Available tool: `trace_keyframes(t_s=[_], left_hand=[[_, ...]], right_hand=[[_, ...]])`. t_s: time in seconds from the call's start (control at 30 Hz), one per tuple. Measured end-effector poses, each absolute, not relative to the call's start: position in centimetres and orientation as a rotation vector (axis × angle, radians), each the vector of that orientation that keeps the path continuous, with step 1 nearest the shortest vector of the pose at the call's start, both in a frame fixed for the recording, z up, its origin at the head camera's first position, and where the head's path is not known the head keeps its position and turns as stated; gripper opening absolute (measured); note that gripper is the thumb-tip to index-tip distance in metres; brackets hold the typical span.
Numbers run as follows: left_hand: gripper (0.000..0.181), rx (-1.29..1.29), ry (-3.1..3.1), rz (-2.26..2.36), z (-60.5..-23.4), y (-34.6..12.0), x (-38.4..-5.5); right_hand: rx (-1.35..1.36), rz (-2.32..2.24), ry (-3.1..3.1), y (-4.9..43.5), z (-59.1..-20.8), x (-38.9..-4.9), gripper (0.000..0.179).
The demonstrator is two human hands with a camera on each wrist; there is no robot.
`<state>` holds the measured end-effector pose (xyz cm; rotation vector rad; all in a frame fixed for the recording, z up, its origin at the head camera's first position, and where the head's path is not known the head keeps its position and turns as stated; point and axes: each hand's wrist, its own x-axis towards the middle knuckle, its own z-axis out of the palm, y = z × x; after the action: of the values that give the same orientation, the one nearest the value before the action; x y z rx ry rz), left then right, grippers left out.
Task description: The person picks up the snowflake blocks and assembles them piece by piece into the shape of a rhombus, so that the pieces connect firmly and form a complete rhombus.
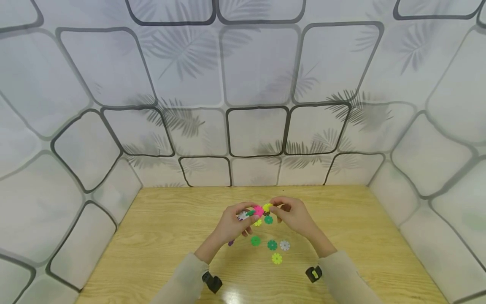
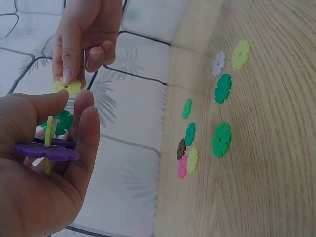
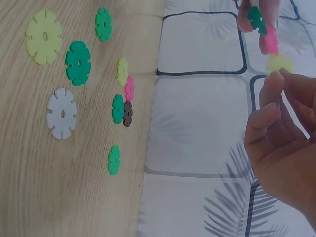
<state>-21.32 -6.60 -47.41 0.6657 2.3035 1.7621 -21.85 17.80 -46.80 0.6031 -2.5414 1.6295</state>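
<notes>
My left hand [image 1: 230, 222] holds a cluster of joined, notched plastic snowflake discs above the table. In it are a purple disc [image 2: 44, 152] with a yellow one slotted upright through it, a green disc [image 3: 256, 19] and a pink disc [image 1: 258, 210]; the fingers hide part of the cluster. Between thumb and forefinger, my right hand [image 1: 295, 216] pinches a yellow disc [image 3: 280, 63]. That disc's edge meets the pink disc's edge in the head view. The right hand's other fingers are bent and hold nothing.
Loose discs lie flat on the wooden table [image 1: 171, 253] below the hands: white [image 1: 284, 245], yellow [image 1: 276, 258], several green ones [image 1: 255, 240], and farther back a brown [image 3: 128, 114] and a pink [image 3: 129, 88]. Patterned cloth walls [image 1: 258, 131] enclose the table's back and sides.
</notes>
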Motion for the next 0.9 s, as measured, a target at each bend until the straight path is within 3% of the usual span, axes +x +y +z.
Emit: trace_keyframes(t_s=[0.9], left_hand=[[0.042, 0.71, 2.318, 1.756, -47.4, -6.4, -21.4]], right_hand=[[0.651, 1.63, -2.43, 17.1, -47.9, -21.9, 0.016]])
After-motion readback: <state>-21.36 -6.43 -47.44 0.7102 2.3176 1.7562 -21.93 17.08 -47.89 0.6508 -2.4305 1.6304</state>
